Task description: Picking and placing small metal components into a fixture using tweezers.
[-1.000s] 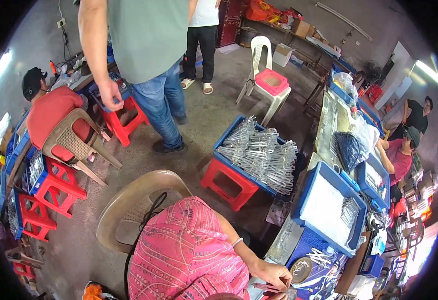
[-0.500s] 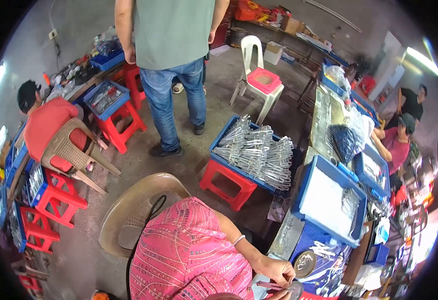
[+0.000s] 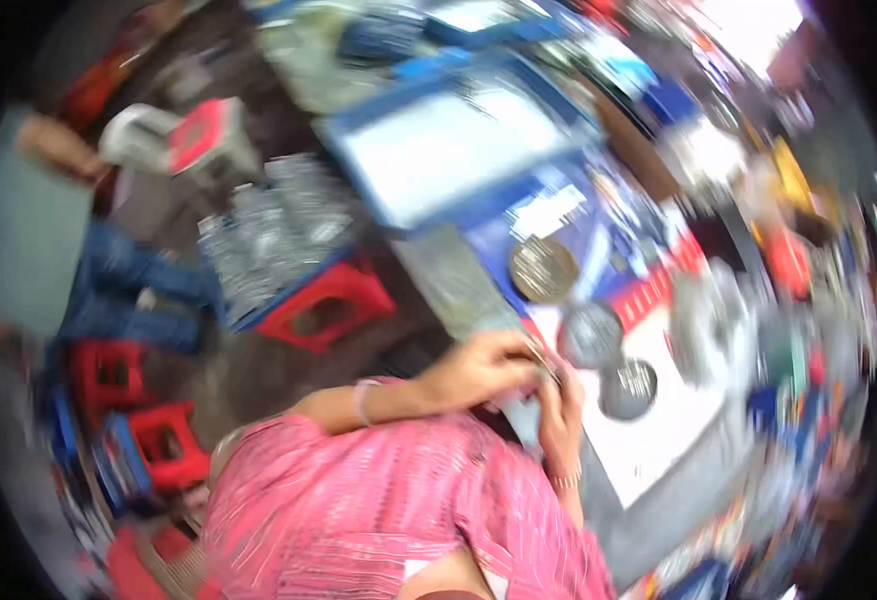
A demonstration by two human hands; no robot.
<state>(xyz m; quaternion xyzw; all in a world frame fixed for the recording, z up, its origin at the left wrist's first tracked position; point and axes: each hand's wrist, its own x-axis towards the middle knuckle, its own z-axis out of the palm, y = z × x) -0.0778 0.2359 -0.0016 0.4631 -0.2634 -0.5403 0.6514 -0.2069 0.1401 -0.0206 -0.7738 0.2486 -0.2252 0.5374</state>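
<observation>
My left hand (image 3: pixel 486 368), with a light bracelet at its wrist, has its fingers bent together in front of my pink shirt. My right hand (image 3: pixel 557 415), with a band at the wrist, meets it with its fingers closed. Between the fingertips is a small, thin, dark piece (image 3: pixel 549 368), too blurred to name. Just right of my hands are a grey round dish (image 3: pixel 591 335) and a second dark round dish (image 3: pixel 628 389) with small shiny parts in it. A brown round dish (image 3: pixel 544 269) of small metal pieces stands beyond them.
A blue tray (image 3: pixel 389 205) with a white inside lies farther along the bench. To the left, a tray of metal parts (image 3: pixel 271 235) rests on a red stool (image 3: pixel 329 305). A person in jeans (image 3: pixel 144 285) stands at far left. White paper (image 3: pixel 639 450) lies on the right.
My view has swung right and blurred, so stools, trays and the standing person shift left. Both hands and the dishes beside them come fully into view; the hands remain together.
</observation>
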